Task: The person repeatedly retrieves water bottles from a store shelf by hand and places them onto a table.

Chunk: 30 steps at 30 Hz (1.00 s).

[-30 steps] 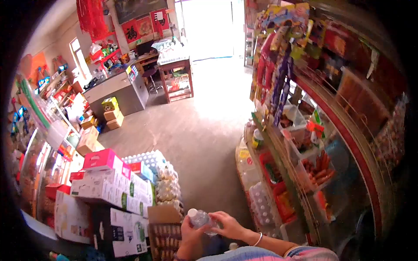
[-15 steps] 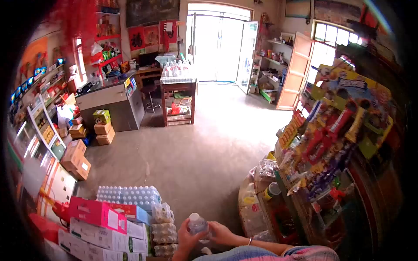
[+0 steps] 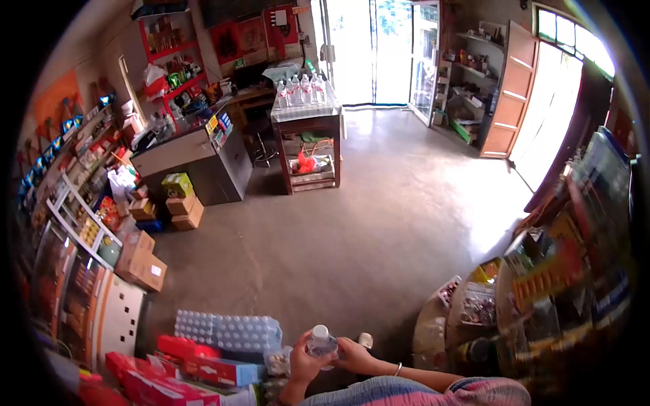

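A clear plastic bottle with a white cap (image 3: 321, 346) stands upright in front of my body, low in the head view. My left hand (image 3: 303, 362) is wrapped round its left side. From the right, my right hand (image 3: 355, 357) grips the same bottle, its fingers partly hidden behind it. A bangle circles my right wrist. Just left of my hands lie shrink-wrapped packs of bottles (image 3: 227, 331) with pale caps, and red cartons (image 3: 159, 382).
A table (image 3: 306, 120) with several clear bottles (image 3: 301, 89) stands ahead, left of the bright doorway. A counter (image 3: 196, 162) and cardboard boxes (image 3: 141, 260) line the left. Snack displays (image 3: 484, 304) crowd the right. Concrete floor (image 3: 318, 237) stretches between them.
The view has swung right and moved forward, so the table appears nearer and the cartons slip toward the lower edge. Both hands still hold the bottle.
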Each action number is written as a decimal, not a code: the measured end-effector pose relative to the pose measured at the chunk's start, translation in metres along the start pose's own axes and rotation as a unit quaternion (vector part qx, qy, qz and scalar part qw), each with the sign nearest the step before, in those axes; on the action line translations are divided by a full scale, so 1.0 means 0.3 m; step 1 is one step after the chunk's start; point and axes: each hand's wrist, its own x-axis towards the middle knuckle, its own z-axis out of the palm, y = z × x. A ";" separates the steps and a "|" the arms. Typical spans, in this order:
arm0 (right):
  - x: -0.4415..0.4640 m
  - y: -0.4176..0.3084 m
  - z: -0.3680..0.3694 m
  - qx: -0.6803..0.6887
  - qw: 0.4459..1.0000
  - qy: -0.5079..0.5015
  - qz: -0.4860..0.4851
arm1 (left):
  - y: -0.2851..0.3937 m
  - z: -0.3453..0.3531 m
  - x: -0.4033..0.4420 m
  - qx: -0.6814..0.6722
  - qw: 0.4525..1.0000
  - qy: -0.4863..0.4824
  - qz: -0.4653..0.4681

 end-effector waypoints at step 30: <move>2.279 0.381 -1.032 -0.100 0.974 0.204 0.024 | 0.206 0.092 2.675 0.072 0.986 -0.070 0.131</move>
